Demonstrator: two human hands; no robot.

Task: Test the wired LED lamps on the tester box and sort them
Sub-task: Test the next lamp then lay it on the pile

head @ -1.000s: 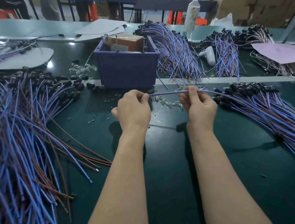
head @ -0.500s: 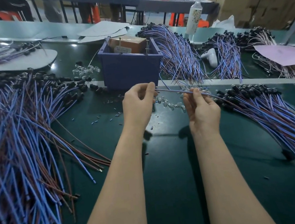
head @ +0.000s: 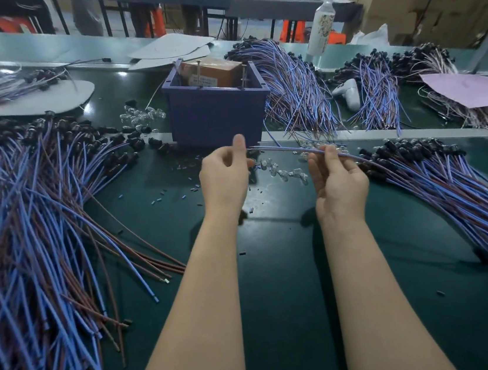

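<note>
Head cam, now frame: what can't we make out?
All head view.
Left hand on the wire pair: its own fingers hide any pinch.
Purple box interior: near wall hides it.
Held pair's lamp end: lost in the right pile, blurred.
Left pile: cut off by the frame edge.

left hand (head: 224, 172): slips off to the wire (head: 287, 149) tips, thumb lifts, pinch unclear | right hand (head: 339, 179): shifts right along wire | wire: left end rises, now slanted

Bare table (head: 283, 318) lies open between left wire heap (head: 28, 242) and right wire heap (head: 469, 203); purple bin (head: 216, 117) blocks ahead.
</note>
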